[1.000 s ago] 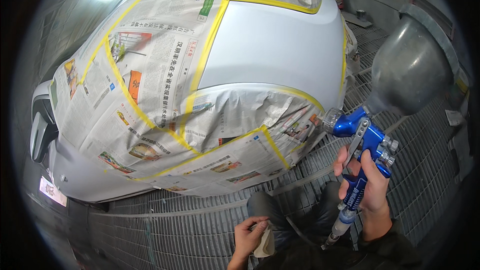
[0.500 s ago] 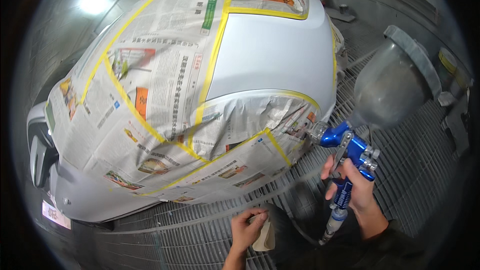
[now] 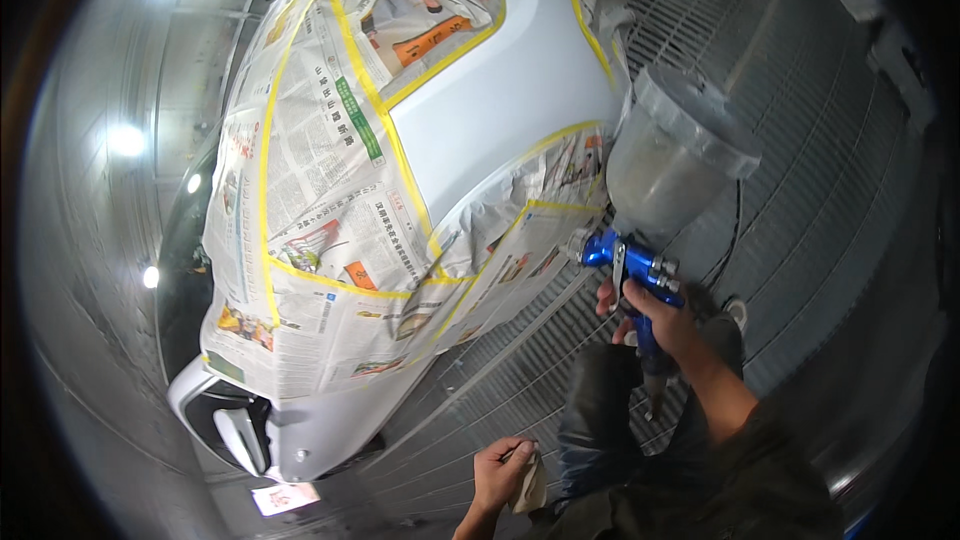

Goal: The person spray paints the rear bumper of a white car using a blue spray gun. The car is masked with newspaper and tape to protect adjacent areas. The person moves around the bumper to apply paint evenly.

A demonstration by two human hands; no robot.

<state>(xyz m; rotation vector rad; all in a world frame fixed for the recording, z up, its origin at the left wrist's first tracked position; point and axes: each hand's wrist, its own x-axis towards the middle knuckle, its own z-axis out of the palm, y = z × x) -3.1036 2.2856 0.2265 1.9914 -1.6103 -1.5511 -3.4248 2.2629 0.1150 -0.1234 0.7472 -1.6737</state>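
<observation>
My right hand (image 3: 660,325) is closed round the handle of a blue spray gun (image 3: 645,275), its fingers by the trigger. A large greyish, cloudy cup (image 3: 655,165) sits on top of the gun. The nozzle points left toward the masked side of a car, apart from it as far as I can tell. Lower down, my left hand (image 3: 498,470) is closed on a folded beige cloth (image 3: 533,488). Newspaper (image 3: 310,120) edged with yellow masking tape (image 3: 405,165) covers most of the car. Between the sheets a pale, smooth body panel (image 3: 470,110) lies bare.
Slatted metal grating (image 3: 520,315) forms the floor beside the car. My legs (image 3: 595,415) stand below the gun. A side mirror (image 3: 240,437) juts out at the lower left. Bright lamps (image 3: 127,141) shine along the left wall. A dark hose (image 3: 735,230) hangs behind the cup.
The view has turned, so the car appears more upright and more floor and legs show. The spray gun has shifted left in the picture. Both hands keep their hold.
</observation>
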